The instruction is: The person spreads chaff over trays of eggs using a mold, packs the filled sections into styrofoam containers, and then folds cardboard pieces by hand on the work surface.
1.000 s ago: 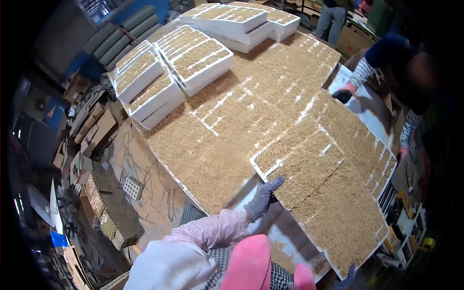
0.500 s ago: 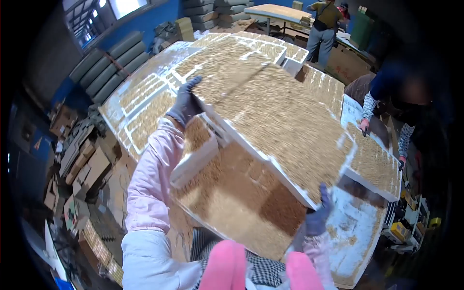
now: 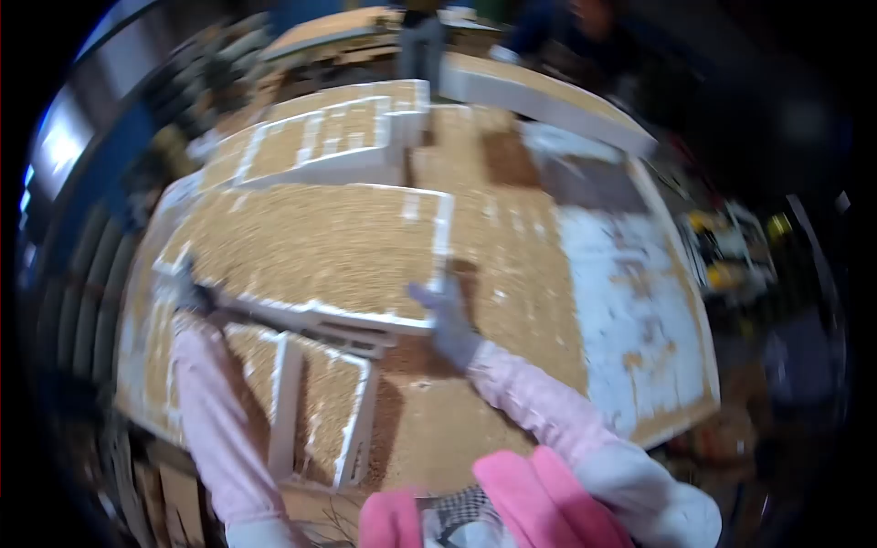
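Note:
A wide, thick white-edged slab with a tan, grainy top spans the space between my hands, blurred by motion. My gloved left hand grips its near left edge. My gloved right hand is at the near right corner, thumb against the edge, the other fingers partly hidden. Below the slab, closer to me, are smaller white-sided blocks with the same grainy tops. Behind it lies a similar slab with white strips.
The worktable shows bluish-white paint and tan grains on its right side. A long white-sided slab is at the far right, near a co-worker in dark clothes. Another person stands behind the table. Yellow items in a rack stand beyond the right edge.
The held slab has swung from a steep diagonal to nearly level across my view and moved left. My right hand moved up and left with it. The view has turned right.

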A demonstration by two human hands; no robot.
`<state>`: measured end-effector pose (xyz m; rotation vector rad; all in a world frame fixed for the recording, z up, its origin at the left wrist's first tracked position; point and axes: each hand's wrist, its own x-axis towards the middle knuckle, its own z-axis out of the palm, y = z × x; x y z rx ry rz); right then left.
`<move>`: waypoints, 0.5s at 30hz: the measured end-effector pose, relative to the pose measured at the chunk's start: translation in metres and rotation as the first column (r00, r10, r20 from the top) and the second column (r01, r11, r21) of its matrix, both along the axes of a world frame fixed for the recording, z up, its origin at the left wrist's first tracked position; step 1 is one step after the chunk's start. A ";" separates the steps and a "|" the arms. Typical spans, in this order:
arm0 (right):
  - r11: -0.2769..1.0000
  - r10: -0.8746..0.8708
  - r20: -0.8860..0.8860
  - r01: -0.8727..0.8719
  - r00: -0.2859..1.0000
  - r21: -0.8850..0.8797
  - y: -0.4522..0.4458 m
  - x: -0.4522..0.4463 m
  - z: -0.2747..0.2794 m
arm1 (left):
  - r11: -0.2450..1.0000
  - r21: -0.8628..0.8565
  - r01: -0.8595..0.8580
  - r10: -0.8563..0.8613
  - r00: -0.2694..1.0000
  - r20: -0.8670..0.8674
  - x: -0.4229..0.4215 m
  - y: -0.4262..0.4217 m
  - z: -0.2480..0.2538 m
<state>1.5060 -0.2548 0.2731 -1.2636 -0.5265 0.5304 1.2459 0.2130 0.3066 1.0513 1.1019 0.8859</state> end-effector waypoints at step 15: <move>0.993 0.010 -0.036 -0.006 0.999 0.120 0.009 -0.018 0.009 | 0.980 0.120 0.159 0.080 0.235 -0.969 0.020 -0.045 0.036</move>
